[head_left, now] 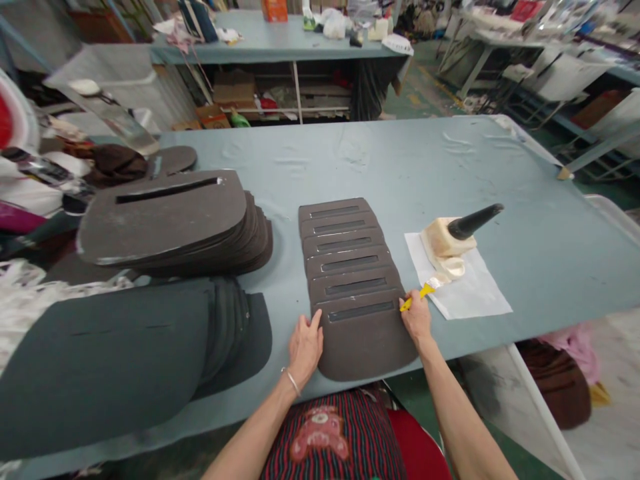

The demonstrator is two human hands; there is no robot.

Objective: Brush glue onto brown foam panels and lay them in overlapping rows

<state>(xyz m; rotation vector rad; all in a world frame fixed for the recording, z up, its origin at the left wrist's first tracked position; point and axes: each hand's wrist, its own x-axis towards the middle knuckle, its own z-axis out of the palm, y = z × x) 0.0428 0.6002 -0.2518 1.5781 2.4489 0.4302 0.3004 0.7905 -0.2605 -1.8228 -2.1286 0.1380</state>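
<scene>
Overlapping brown panels (pixel 365 347), each with a rounded end and a narrow dark slot, lie in a stepped row in front of me. My left hand (pixel 306 343) rests at the left edge of the nearest panel, one finger stretched onto it and nothing held. At the opposite edge, my right hand (pixel 416 319) grips the yellow handle of a brush (pixel 425 291). The brush's pale-coated bristles point toward a cream-coloured glue container (pixel 443 240) with a black spout (pixel 475 221). This container stands on a white sheet (pixel 475 297), with a pale smeared lump at its foot.
To the left stand a thick stack of brown slotted panels (pixel 170 227) and a stack of dark green panels (pixel 115 353). Bottles and cloth crowd the table's far left corner. Behind the blue-green table (pixel 400 160) is another cluttered table (pixel 280 47).
</scene>
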